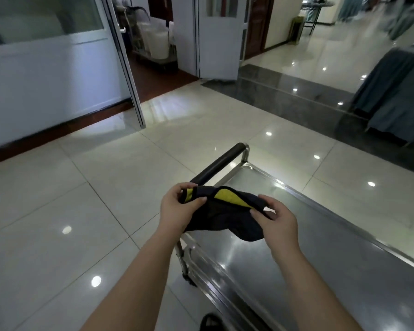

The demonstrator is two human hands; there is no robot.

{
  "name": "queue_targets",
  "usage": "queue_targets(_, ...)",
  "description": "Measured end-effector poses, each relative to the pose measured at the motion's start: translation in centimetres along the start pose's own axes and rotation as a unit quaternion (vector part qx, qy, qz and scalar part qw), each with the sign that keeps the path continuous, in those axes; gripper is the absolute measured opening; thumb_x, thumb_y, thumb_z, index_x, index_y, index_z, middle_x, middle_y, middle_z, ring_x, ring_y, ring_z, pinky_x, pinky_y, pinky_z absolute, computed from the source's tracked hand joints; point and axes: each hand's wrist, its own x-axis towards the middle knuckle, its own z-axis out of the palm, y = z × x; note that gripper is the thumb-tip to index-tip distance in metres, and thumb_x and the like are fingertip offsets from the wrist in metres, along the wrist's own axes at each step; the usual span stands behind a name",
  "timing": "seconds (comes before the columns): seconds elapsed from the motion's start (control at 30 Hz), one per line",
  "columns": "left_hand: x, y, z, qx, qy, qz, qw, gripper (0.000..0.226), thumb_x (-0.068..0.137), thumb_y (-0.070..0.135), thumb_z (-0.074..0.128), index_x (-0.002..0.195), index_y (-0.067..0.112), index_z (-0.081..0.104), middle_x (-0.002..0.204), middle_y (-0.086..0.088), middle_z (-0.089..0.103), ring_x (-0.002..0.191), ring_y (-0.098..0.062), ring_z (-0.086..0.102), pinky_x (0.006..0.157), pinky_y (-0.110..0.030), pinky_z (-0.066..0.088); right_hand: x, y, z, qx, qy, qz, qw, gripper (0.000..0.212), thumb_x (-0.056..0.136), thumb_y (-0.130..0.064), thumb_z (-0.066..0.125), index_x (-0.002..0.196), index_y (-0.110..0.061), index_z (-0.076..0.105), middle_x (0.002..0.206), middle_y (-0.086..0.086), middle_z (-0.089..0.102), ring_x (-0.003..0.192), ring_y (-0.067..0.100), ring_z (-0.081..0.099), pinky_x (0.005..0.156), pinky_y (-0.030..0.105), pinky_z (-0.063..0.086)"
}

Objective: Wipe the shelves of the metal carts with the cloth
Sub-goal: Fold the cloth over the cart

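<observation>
The left hand [177, 212] and right hand [277, 223] are pinching opposite ends of the dark blue and yellow cloth [225, 218], holding its long axis crosswise over the handle end of the shiny metal cart's top shelf [332, 254], the right hand being nearer the shelf's middle.

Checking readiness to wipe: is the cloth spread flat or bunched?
Bunched: the cloth hangs crumpled between left hand and right hand, both pinching its edges.
</observation>
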Motion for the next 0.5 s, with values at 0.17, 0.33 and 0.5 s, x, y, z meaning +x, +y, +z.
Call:
queue_targets(0.17, 7.3, -0.4, 1.2, 0.025, 0.0, -0.023, 0.999, 0.031, 0.068, 0.018, 0.085, 0.093, 0.028, 0.068, 0.092, 0.009, 0.069, 0.08, 0.0, 0.064, 0.066, -0.015, 0.051, 7.7, 0.0, 2.9, 0.021, 0.007, 0.04, 0.999, 0.048, 0.077, -0.005, 0.078, 0.113, -0.033, 0.062, 0.107, -0.006, 0.065, 0.096, 0.017, 0.065, 0.077, 0.032, 0.056)
queue_targets(0.33, 15.5, 0.0, 1.1, 0.055, -0.014, -0.052, 0.997, 0.033, 0.07, 0.021, 0.084, 0.097, 0.028, 0.067, 0.096, 0.008, 0.067, 0.088, -0.006, 0.063, 0.071, -0.021, 0.052, 13.8, -0.2, 7.2, -0.009, 0.03, 0.033, 0.999, 0.034, 0.075, -0.005, 0.077, 0.093, -0.032, 0.069, 0.096, -0.013, 0.069, 0.095, 0.014, 0.066, 0.083, 0.037, 0.057)
queue_targets(0.5, 24.5, 0.1, 2.8, 0.044, -0.071, -0.101, 0.991, 0.034, 0.065, 0.018, 0.086, 0.093, 0.027, 0.07, 0.098, 0.001, 0.067, 0.087, -0.016, 0.066, 0.076, -0.034, 0.058, 18.7, -0.2, 9.8, -0.01, 0.068, 0.068, 0.995, 0.029, 0.075, -0.009, 0.078, 0.091, -0.031, 0.07, 0.1, -0.013, 0.068, 0.088, 0.016, 0.068, 0.077, 0.033, 0.058)
